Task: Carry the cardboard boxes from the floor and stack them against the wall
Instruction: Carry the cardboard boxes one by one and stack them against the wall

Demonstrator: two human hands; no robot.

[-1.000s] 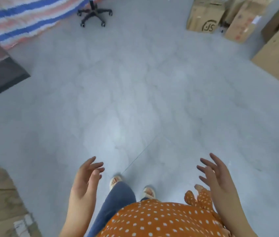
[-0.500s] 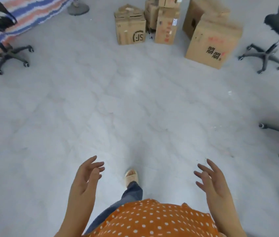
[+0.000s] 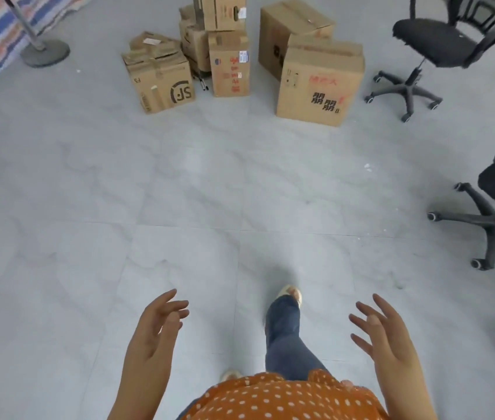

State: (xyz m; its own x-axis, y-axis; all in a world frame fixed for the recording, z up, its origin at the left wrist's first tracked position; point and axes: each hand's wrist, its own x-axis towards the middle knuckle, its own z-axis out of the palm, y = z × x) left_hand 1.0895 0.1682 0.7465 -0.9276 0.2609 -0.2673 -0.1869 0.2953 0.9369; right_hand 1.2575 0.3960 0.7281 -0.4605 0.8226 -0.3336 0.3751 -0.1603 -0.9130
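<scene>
The left hand (image 3: 156,328) and right hand (image 3: 382,331) were empty, fingers spread, probably ready to take a cardboard box (image 3: 320,83) far ahead on the floor (image 3: 179,192).

Both forearms reach forward, palms facing each other — left hand (image 3: 158,325) and right hand (image 3: 384,331) with fingers spread, loosely bent, apparently holding nothing — one leg stepping ahead.
</scene>
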